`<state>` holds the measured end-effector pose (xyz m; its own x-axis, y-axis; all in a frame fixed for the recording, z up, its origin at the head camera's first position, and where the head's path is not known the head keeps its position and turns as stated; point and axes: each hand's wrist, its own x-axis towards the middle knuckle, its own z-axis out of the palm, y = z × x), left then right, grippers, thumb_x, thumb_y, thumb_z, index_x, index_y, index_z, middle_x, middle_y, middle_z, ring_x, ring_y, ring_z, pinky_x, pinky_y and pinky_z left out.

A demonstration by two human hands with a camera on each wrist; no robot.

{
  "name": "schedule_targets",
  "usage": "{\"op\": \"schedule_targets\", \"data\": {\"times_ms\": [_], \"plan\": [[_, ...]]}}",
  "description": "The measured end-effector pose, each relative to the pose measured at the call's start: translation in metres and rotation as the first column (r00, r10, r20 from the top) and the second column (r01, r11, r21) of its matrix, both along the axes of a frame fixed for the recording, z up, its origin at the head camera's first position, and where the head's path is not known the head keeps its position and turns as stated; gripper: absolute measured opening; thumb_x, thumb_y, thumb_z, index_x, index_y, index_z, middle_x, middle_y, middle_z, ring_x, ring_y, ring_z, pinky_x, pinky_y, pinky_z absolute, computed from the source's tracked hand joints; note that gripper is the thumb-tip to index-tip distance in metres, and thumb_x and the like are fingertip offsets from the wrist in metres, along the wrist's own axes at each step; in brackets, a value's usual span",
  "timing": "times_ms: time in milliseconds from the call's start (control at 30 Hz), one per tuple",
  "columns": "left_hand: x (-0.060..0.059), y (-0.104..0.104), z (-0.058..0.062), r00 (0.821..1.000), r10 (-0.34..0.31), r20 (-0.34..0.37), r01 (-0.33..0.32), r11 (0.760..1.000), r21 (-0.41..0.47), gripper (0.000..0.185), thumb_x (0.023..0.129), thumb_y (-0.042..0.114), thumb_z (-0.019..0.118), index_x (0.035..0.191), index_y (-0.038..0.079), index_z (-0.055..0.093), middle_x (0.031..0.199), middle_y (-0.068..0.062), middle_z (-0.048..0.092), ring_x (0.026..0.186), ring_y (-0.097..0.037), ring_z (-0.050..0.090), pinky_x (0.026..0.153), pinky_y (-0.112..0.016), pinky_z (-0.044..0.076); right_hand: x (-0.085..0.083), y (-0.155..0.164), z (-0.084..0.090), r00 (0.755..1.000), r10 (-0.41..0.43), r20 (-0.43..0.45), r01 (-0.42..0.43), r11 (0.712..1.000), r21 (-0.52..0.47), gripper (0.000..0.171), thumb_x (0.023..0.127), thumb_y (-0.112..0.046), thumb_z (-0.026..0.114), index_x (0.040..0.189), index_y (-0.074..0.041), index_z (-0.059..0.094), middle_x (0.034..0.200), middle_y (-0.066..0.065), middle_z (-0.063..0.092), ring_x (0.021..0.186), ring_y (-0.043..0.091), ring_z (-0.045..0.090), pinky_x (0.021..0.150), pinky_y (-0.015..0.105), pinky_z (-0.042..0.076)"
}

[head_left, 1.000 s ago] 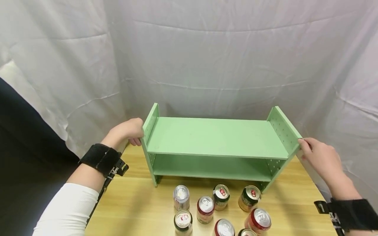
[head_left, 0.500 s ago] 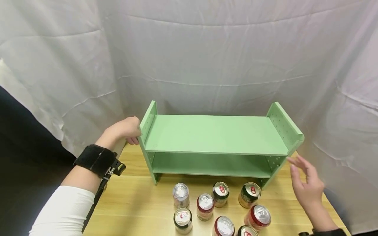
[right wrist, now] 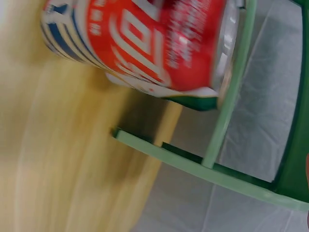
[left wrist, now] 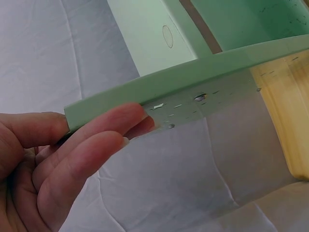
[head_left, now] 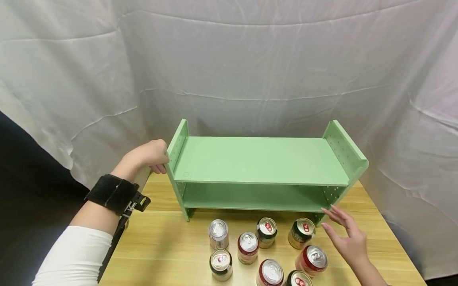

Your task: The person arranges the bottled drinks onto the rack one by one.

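A light-green two-tier shelf (head_left: 257,159) with perforated side panels stands on the wooden table. My left hand (head_left: 152,155) grips the top of its left side panel; in the left wrist view the thumb (left wrist: 38,129) lies on one face and the fingers (left wrist: 91,150) on the other. My right hand (head_left: 348,238), holding nothing, has its fingers spread and slightly bent. It hovers right of a green-and-gold drink can (head_left: 301,234) and a red can (head_left: 311,260), fingertips overlapping the shelf's lower right corner. The right wrist view shows a red can (right wrist: 140,43) close up, slightly blurred.
Several more upright cans are grouped before the shelf, among them a silver can (head_left: 218,234), a red can (head_left: 248,248) and a dark-green can (head_left: 266,233). White cloth (head_left: 264,71) hangs behind the wooden table (head_left: 143,246).
My right hand has let go of the shelf's right side panel and come down and leftward toward the cans, fingers opening. The left hand keeps its grip.
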<state>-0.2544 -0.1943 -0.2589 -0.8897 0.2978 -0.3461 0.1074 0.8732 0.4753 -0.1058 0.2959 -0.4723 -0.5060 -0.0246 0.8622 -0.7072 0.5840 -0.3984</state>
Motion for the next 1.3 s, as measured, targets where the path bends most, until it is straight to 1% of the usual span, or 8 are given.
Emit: {"op": "schedule_targets", "data": {"times_ms": [167, 333, 467, 567, 767, 933, 1167, 1300], "plan": [[0.003, 0.000, 0.000, 1.000, -0.008, 0.002, 0.008, 1.000, 0.006, 0.014, 0.083, -0.006, 0.042, 0.075, -0.004, 0.053, 0.073, -0.017, 0.069, 0.061, -0.019, 0.068, 0.060, -0.031, 0.058, 0.005, 0.007, -0.024, 0.999, 0.031, 0.034, -0.030, 0.999, -0.015, 0.061, 0.081, -0.030, 0.073, 0.111, 0.020, 0.054, 0.105, 0.012, 0.070, 0.104, -0.002, 0.061, 0.092, 0.009, 0.044], [0.004, -0.001, 0.001, 1.000, -0.017, -0.006, 0.017, 1.000, 0.007, 0.016, 0.082, -0.006, 0.041, 0.071, -0.003, 0.053, 0.071, -0.015, 0.069, 0.060, -0.018, 0.068, 0.059, -0.031, 0.058, 0.013, 0.008, -0.038, 0.995, 0.072, 0.068, -0.069, 0.997, -0.047, 0.056, 0.077, -0.021, 0.077, 0.108, 0.021, 0.055, 0.106, 0.016, 0.069, 0.104, 0.001, 0.062, 0.090, 0.010, 0.046], [0.006, 0.000, 0.001, 1.000, -0.016, 0.003, 0.016, 1.000, 0.014, 0.018, 0.082, -0.005, 0.041, 0.068, -0.001, 0.051, 0.070, -0.015, 0.069, 0.059, -0.018, 0.068, 0.059, -0.030, 0.058, 0.027, 0.000, -0.031, 0.992, 0.098, 0.080, -0.092, 0.993, -0.078, 0.051, 0.073, -0.007, 0.079, 0.105, 0.023, 0.054, 0.104, 0.021, 0.068, 0.102, 0.002, 0.063, 0.088, 0.012, 0.048], [0.007, 0.000, 0.001, 1.000, -0.012, 0.004, 0.012, 1.000, 0.019, 0.017, 0.083, -0.005, 0.041, 0.071, -0.004, 0.053, 0.072, -0.016, 0.069, 0.060, -0.018, 0.068, 0.060, -0.031, 0.059, 0.038, -0.007, -0.023, 0.987, 0.086, 0.135, -0.075, 0.994, -0.086, 0.051, 0.066, 0.004, 0.080, 0.106, 0.023, 0.054, 0.103, 0.024, 0.067, 0.103, 0.002, 0.063, 0.088, 0.012, 0.048], [0.009, -0.001, 0.004, 1.000, -0.020, -0.017, 0.020, 1.000, 0.016, 0.017, 0.086, -0.003, 0.041, 0.077, -0.007, 0.055, 0.077, -0.018, 0.069, 0.063, -0.018, 0.068, 0.062, -0.032, 0.059, 0.049, -0.014, -0.023, 0.971, 0.039, 0.237, -0.027, 0.998, -0.057, 0.065, 0.049, 0.019, 0.077, 0.110, 0.019, 0.055, 0.105, 0.030, 0.062, 0.109, 0.000, 0.059, 0.095, 0.011, 0.042], [0.008, -0.003, 0.005, 1.000, -0.020, -0.001, 0.020, 1.000, 0.020, 0.016, 0.089, -0.001, 0.043, 0.079, -0.008, 0.054, 0.078, -0.020, 0.069, 0.064, -0.020, 0.069, 0.062, -0.032, 0.059, 0.054, -0.012, -0.035, 0.946, -0.018, 0.325, 0.031, 0.999, -0.036, 0.067, 0.049, 0.019, 0.077, 0.113, 0.013, 0.059, 0.110, 0.027, 0.062, 0.112, -0.004, 0.055, 0.096, 0.008, 0.039], [0.007, -0.009, 0.002, 1.000, -0.013, 0.019, 0.013, 1.000, 0.008, 0.016, 0.089, -0.001, 0.043, 0.078, -0.006, 0.052, 0.079, -0.020, 0.069, 0.066, -0.021, 0.069, 0.063, -0.032, 0.059, 0.050, -0.004, -0.073, 0.960, 0.026, 0.278, -0.027, 1.000, -0.002, 0.071, 0.049, 0.009, 0.083, 0.116, 0.011, 0.059, 0.120, 0.020, 0.062, 0.118, 0.000, 0.053, 0.097, 0.009, 0.039], [0.009, -0.013, 0.001, 1.000, -0.003, 0.031, 0.002, 1.000, 0.003, 0.017, 0.089, -0.001, 0.043, 0.074, -0.004, 0.050, 0.081, -0.020, 0.069, 0.066, -0.021, 0.069, 0.064, -0.033, 0.059, 0.054, -0.006, -0.081, 0.932, 0.002, 0.362, -0.001, 1.000, -0.002, 0.078, 0.049, 0.007, 0.086, 0.121, 0.006, 0.058, 0.124, 0.009, 0.063, 0.117, -0.005, 0.051, 0.096, 0.007, 0.037]]}}
